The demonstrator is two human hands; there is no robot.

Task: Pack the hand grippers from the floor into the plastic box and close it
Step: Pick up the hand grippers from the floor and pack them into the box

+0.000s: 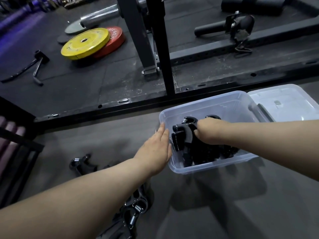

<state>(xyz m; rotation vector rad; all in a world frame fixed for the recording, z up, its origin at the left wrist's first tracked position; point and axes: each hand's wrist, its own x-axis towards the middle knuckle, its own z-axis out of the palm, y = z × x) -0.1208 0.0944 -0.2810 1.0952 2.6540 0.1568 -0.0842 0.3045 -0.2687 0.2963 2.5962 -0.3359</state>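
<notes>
We see the clear plastic box [205,102] sitting on the grey floor [103,135], right of centre, with its top open. Its lid [284,100] lies flat just beyond the box's far right corner, touching or nearly touching it.

The right hand [209,131] reaches in from the right and is down inside the box. Its fingers are curled over a black hand gripper [183,133], which it holds at the box's left end with the knurled handles pointing left. Beneath it we make out more packed grippers [208,156], a dark heap along the near wall; we cannot count them.

The left hand [155,149] holds nothing. Its fingers are straight and together, laid flat against the outside of the box's left wall, the fingertips reaching the rim.

Not everything is in yet. A loose gripper [82,164] with a shiny coil lies on the floor to the near left, well apart from the box. A pile of grippers [136,206], springs showing, lies nearer to us, partly hidden under the left forearm.

Farther off, on the black mat, a yellow plate [84,43] leans on a red plate [115,42] at the far left. A black rack post [164,49] rises just behind the box.
</notes>
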